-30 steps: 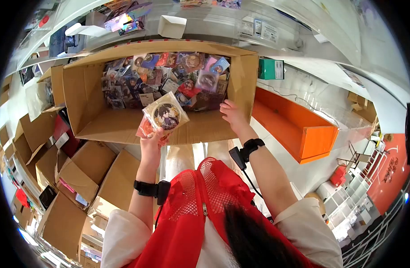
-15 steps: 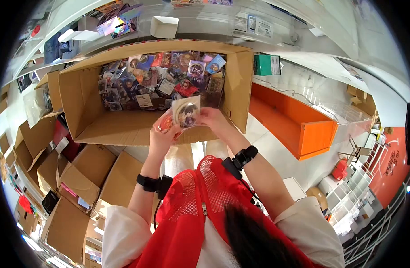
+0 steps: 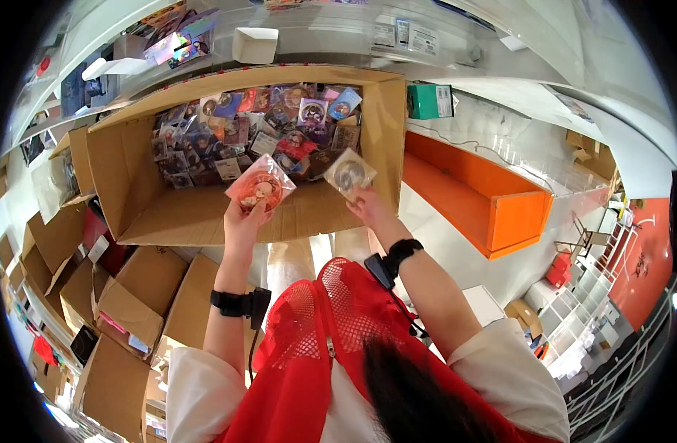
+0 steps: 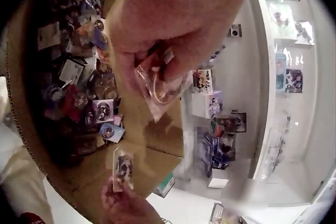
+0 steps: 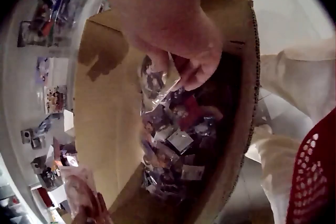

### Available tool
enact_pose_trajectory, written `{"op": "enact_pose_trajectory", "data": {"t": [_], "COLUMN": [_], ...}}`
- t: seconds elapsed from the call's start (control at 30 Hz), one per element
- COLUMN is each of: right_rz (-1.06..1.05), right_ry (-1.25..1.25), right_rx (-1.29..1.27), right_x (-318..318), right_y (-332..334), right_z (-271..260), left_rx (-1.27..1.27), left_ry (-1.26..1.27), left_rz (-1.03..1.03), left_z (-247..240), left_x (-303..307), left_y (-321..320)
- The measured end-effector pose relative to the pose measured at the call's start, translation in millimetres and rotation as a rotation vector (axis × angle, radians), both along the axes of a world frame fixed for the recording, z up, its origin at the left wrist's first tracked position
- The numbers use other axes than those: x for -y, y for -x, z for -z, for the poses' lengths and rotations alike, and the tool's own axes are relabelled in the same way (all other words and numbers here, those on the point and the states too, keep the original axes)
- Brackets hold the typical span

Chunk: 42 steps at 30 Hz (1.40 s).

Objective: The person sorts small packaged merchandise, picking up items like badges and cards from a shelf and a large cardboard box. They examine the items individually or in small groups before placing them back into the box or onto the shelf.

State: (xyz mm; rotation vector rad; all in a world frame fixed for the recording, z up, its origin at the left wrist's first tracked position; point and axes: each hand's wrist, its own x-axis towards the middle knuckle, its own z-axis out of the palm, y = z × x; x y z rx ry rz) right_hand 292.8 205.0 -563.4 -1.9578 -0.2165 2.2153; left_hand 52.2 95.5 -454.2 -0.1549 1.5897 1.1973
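Observation:
My left hand (image 3: 241,223) pinches a red round badge in a clear sleeve (image 3: 261,179) by its lower edge, over the near part of the cardboard box (image 3: 183,214). A pale-haired character is printed on it. To the right, my right hand (image 3: 369,208) holds another sleeved round badge (image 3: 348,170), pale gold with a dark-haired figure, between thumb and fingers. The two badges are apart. Inside the box, a pile of sleeved badges (image 3: 198,144) fills the far side; the near strip of cardboard floor shows bare. In the right wrist view, the gold badge's sleeve (image 5: 157,90) overlaps the pile.
Right of the box sit a green box (image 3: 425,102) and a long orange tray (image 3: 519,221). Several open cardboard boxes (image 3: 139,288) crowd the left. Behind runs a clear display shelf (image 3: 331,44) with a white small box (image 3: 255,46) on it.
Half a second ago both hands met at the stacked badges; now they are apart, each with one badge. The right hand, holding nothing at first, has taken the gold badge from the left.

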Motion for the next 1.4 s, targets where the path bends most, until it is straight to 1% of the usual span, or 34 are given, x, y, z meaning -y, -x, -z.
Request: {"op": "enact_pose_trajectory", "data": {"t": [0.07,0.1,0.13,0.2,0.3,0.33,0.4,0.5,0.6,0.63,0.7,0.73,0.77,0.8,0.83,0.87,0.93,0.97,1.0,1.07,1.1,1.17,1.2,1.23,1.33,1.37,1.4], "right_rz": [0.013,0.031,-0.002,-0.072,-0.105,-0.125,-0.163,-0.393,-0.71,-0.626,-0.521,-0.468,-0.515,-0.536,-0.557,-0.576,-0.724,-0.799,-0.845,-0.935,-1.002,-1.159,-1.234,-1.227,-1.33,-1.465,-1.599], "right_ry": [-0.106,-0.12,-0.087,-0.017,0.03,0.019,0.003,0.114,-0.066,-0.085,-0.181,-0.228,-0.321,-0.344,-0.366,-0.386,-0.424,-0.442,-0.454,-0.48,-0.501,-0.543,-0.561,-0.468,-0.558,-0.677,-0.8], "right_rx": [-0.067,-0.159,-0.049,0.17,0.009,-0.171,-0.531,-0.482,-0.486,-0.523,-0.442,-0.399,-0.157,-0.022,0.114,0.251,0.305,0.334,0.324,0.3,0.34,0.511,0.598,0.633,0.617,0.554,0.494], "right_x": [-9,-13,-13,-17,-17,-17,-20,-20,-14,-9,7,10,10,14,25,27,26,22,15,5,2,10,11,8,-1,4,13], "right_y": [1,-8,-13,-7,-15,-18,-10,40,60,59,42,36,30,15,-8,-10,-16,-14,-6,17,28,22,23,22,16,3,-22], "right_z": [15,24,35,29,32,32,6,-44,-65,-55,-13,-1,-4,15,51,57,68,63,50,26,17,42,45,49,37,57,96], "left_rx": [-0.014,-0.021,-0.037,-0.07,-0.057,-0.034,0.011,0.037,0.031,-0.098,-0.355,-0.36,-0.364,-0.366,-0.359,-0.351,-0.327,-0.311,-0.295,-0.34,-0.365,-0.406,-0.425,-0.44,-0.47,-0.474,-0.478], "left_ry": [-0.023,-0.034,-0.047,-0.072,-0.084,-0.062,-0.018,-0.022,0.053,0.014,-0.067,-0.042,-0.016,0.011,0.012,0.014,0.021,0.024,0.027,0.023,0.02,0.012,0.008,0.012,0.023,0.024,0.016], "left_rz": [0.034,0.053,0.07,0.099,0.203,0.224,0.267,0.375,0.521,0.483,0.402,0.389,0.377,0.364,0.346,0.327,0.299,0.287,0.275,0.269,0.266,0.289,0.302,0.317,0.346,0.347,0.346], "left_z": [3,4,4,6,12,11,7,13,21,24,27,27,27,28,30,33,40,44,46,46,45,40,38,37,39,44,50], "left_x": [3,4,4,3,4,2,-2,1,5,8,13,13,13,13,15,17,21,23,23,24,24,22,22,22,26,31,34], "left_y": [-1,-1,-2,-7,-9,-11,-14,-18,-21,-23,-28,-26,-21,-17,-13,-9,-2,1,1,-2,-3,-4,-4,-3,-2,-1,1]}}
